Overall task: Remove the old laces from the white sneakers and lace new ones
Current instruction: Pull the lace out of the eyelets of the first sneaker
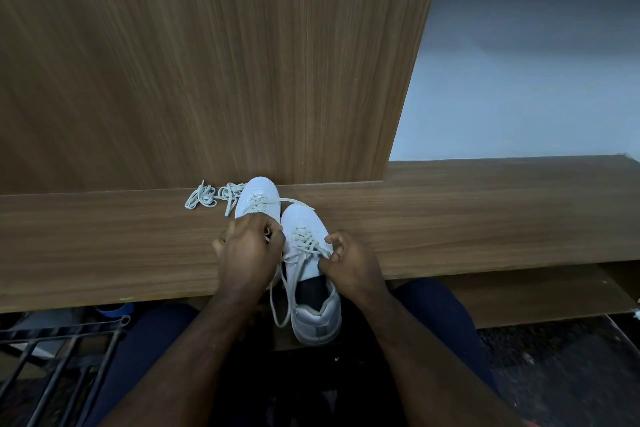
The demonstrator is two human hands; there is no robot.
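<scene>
Two white sneakers stand side by side on a wooden ledge, toes pointing away from me. The left sneaker is mostly covered by my left hand, whose fingers curl over its laced part. The right sneaker is laced across its front, and its heel hangs past the ledge's front edge. My right hand pinches that shoe's lace at the right eyelets. Loose lace ends loop down beside the shoe's opening. A bundle of loose laces lies left of the left sneaker.
A tall wooden panel rises right behind the sneakers. A pale wall is at the right. Below the ledge are my knees in dark trousers, a black metal rack at lower left and a lower wooden shelf at right.
</scene>
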